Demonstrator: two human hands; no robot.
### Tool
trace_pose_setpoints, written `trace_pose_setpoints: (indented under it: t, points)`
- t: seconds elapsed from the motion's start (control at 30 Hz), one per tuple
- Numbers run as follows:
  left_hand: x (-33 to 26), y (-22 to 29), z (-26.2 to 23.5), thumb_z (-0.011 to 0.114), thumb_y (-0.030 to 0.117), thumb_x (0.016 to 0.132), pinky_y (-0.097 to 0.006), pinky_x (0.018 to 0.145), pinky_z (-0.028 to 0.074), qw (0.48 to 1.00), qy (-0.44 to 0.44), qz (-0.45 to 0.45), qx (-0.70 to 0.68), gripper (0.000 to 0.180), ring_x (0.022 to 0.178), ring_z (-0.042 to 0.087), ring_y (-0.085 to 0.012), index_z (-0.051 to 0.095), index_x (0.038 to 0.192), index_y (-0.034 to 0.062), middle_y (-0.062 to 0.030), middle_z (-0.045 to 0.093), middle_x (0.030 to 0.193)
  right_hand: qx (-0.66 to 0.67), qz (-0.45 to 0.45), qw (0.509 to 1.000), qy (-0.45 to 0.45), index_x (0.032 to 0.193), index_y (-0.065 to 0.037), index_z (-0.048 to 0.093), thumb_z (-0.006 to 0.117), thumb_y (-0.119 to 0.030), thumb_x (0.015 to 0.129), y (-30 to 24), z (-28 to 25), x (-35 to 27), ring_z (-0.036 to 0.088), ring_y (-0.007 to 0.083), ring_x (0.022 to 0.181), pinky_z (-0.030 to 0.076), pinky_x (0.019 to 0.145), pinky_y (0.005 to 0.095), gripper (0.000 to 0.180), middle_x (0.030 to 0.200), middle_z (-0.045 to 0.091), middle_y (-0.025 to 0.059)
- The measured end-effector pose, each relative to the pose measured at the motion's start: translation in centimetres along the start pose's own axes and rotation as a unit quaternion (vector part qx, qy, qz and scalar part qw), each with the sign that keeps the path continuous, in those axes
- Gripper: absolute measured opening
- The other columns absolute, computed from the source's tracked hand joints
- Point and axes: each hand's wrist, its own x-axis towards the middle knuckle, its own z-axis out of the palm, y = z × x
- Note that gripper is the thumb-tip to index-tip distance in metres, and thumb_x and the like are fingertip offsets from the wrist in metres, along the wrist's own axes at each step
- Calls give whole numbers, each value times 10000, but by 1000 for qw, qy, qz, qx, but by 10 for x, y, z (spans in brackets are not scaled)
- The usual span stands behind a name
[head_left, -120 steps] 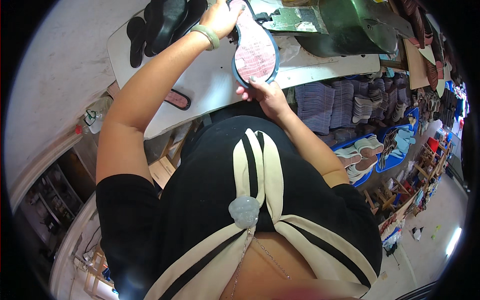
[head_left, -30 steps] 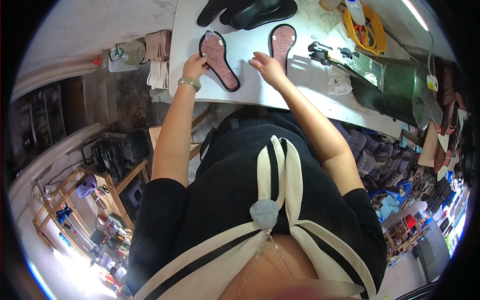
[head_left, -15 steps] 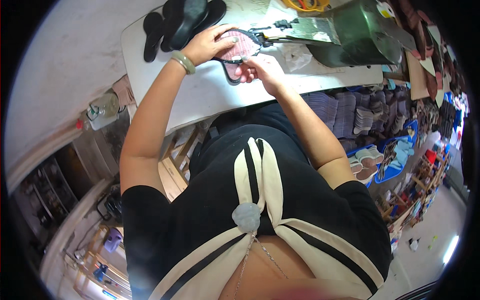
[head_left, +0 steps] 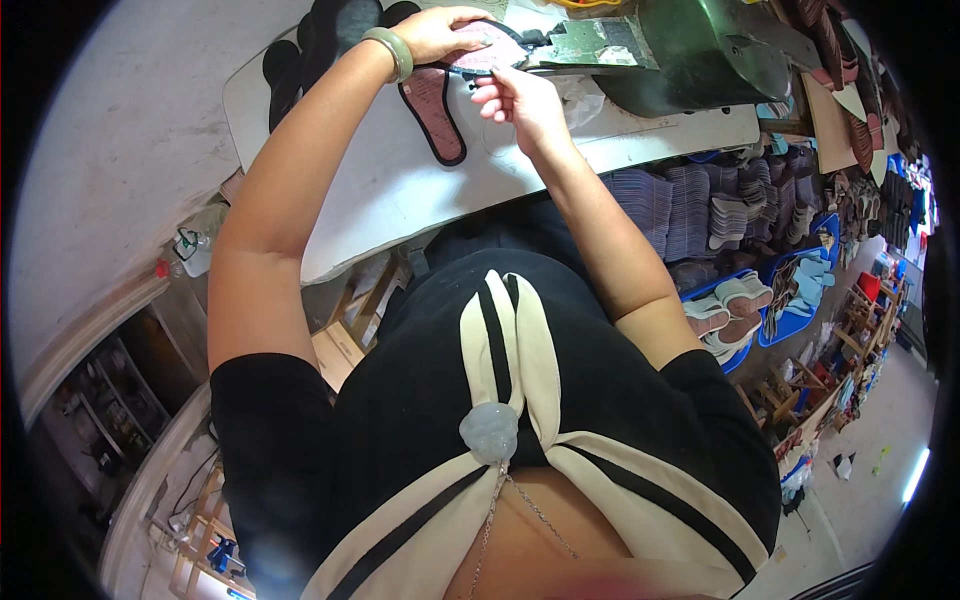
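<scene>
A pink insole (head_left: 465, 60) with a black edge lies flat at the far side of the table, against the front of a green machine (head_left: 690, 60). My left hand (head_left: 440, 35), with a bangle at its wrist, grips it from the left, thumb on the pink face. At its near edge my right hand (head_left: 520, 100) pinches the rim between thumb and forefinger, the other fingers curled loosely. Below my left hand a second pink, black-edged piece (head_left: 432, 115) rests on the white table; its upper end is hidden. Black soles (head_left: 340, 40) lie beyond my left wrist.
The white table (head_left: 370, 200) has its near edge at my waist. Crumpled clear plastic (head_left: 578, 100) lies by the machine. At right stand stacks of dark insoles (head_left: 685, 205) and a blue crate (head_left: 795, 325). A plastic bottle (head_left: 205, 240) is at left.
Both hands have moved farther away from me with the insole. More of the second pink piece now shows below them. The whole view has also shifted slightly.
</scene>
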Motion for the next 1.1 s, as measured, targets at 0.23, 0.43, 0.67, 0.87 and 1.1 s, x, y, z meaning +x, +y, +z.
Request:
trace_pose_setpoints:
  t: [0.23, 0.43, 0.67, 0.87, 1.1]
  points:
    - [-10, 41, -4, 601, 170, 844, -331, 935, 443, 987, 7, 98, 126, 340, 1057, 580, -230, 600, 1174, 89, -96, 632, 1136, -18, -12, 999, 47, 899, 31, 633, 468, -254, 934, -7, 5, 1, 598, 124, 510, 410, 459, 210, 331, 711, 675, 113]
    - [-11, 42, 5, 598, 201, 852, -320, 942, 442, 993, 74, 6, 92, 363, 1071, 579, -219, 586, 1197, 90, -111, 621, 1160, -50, -28, 998, 21, 900, 31, 630, 475, -253, 929, 1, 6, -9, 599, 127, 512, 422, 454, 218, 325, 706, 672, 111]
    - [-37, -47, 23, 569, 340, 888, -331, 956, 424, 926, 338, -110, -129, 532, 1111, 564, -250, 494, 1280, -12, -175, 577, 1230, -249, 42, 967, -19, 997, 2, 662, 580, -227, 889, 68, -6, -27, 650, 148, 728, 491, 627, 255, 266, 848, 691, 104]
    - [-95, -135, 51, 510, 388, 925, -421, 1066, 302, 813, 452, -159, -332, 792, 1356, 302, -269, 66, 1476, 32, -211, 190, 1506, -389, -50, 919, -41, 1125, 1, 620, 627, -192, 860, 103, 13, -4, 614, 132, 878, 478, 783, 273, 327, 973, 681, 71]
    - [-70, -94, 114, 487, 388, 935, -557, 1010, 307, 830, 305, -231, -405, 673, 1317, 321, -335, 166, 1467, 131, -152, 297, 1458, -504, -97, 842, 168, 1254, 30, 480, 663, -333, 793, 119, -29, 80, 610, 325, 1021, 469, 858, 358, 615, 1135, 615, 218]
